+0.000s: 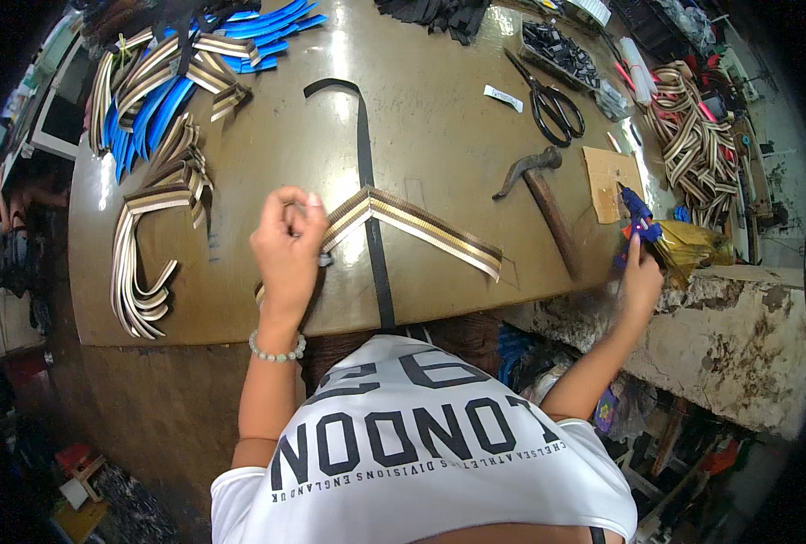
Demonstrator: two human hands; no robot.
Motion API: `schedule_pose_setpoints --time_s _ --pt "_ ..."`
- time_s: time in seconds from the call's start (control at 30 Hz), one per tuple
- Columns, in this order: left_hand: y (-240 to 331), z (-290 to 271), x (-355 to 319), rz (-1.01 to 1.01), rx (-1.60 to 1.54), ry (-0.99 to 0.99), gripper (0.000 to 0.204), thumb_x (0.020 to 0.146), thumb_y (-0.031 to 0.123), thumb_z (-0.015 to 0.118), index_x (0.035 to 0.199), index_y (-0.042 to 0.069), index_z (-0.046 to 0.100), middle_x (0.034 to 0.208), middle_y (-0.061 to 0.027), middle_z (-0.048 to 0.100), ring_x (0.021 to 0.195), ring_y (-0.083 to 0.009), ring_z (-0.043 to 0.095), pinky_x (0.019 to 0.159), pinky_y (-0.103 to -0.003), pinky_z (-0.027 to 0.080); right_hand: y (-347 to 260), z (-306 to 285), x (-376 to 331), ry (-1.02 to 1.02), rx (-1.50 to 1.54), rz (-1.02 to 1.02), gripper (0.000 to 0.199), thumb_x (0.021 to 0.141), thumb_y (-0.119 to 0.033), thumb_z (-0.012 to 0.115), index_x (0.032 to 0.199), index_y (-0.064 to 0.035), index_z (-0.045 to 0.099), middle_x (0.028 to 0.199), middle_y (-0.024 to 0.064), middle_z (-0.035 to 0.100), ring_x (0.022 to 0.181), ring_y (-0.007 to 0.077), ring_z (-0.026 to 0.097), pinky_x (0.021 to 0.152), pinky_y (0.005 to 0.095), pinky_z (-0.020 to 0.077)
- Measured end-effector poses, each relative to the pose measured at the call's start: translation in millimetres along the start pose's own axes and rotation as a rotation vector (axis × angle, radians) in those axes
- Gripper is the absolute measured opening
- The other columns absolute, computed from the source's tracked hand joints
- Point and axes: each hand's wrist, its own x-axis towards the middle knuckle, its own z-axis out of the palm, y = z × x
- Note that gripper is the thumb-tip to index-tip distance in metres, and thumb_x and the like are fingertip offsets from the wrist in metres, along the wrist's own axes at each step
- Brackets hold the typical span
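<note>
A striped webbing strap (434,238) in brown, cream and gold lies bent in a V, its peak over a narrow black strap (377,263). My left hand (289,240) is over the V's left arm, its fingers curled together; whatever they may hold is hidden. A small grey piece (325,260) shows beside that wrist. Out to the right, my right hand (640,283) has its fingers on a blue glue gun (637,213), partly covered by the fingers, at the edge of a cardboard piece (602,186).
A hammer (548,208) and black-handled scissors (548,102) lie right of the strap. Behind them stands a tray of black buckles (559,54). Striped straps (131,272) and blue strips (162,113) are piled at left, more striped straps (693,154) at far right.
</note>
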Motion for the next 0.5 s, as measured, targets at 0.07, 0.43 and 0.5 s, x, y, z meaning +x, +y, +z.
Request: schedule_pose_setpoints --time_s 0.07,0.43,0.5 --pt "5 -8 4 -0.035 -0.183 0.058 0.007 0.095 0.011 0.063 0.095 0.005 0.058 0.059 0.0082 0.041 0.051 -0.0014 0.034 0.046 -0.021 0.030 -1 -28 -6 -0.109 -0.004 -0.026 0.059 0.096 -0.052 0.054 0.112 0.0047 0.063 0.096 0.0227 0.069 0.090 0.0324 0.069 0.079 0.0409 0.0519" --pt "26 -131 -14 0.050 -0.388 0.352 0.017 0.101 0.015 0.056 0.107 0.000 0.054 0.066 0.0047 0.041 0.053 -0.0013 0.031 0.049 -0.019 0.026 -198 76 207 0.114 0.380 -0.713 0.035 0.089 -0.034 0.067 0.110 -0.0056 0.070 0.102 0.0183 0.071 0.098 0.0305 0.068 0.087 0.0397 0.0512" --pt "22 -152 -25 0.002 -0.269 0.478 0.018 0.101 0.015 0.056 0.109 -0.001 0.053 0.065 0.0047 0.041 0.053 -0.0016 0.031 0.050 -0.019 0.026 -223 86 227 0.175 0.325 -0.880 0.041 0.088 -0.035 0.068 0.119 -0.0084 0.066 0.110 0.0201 0.068 0.105 0.0333 0.065 0.091 0.0413 0.0499"
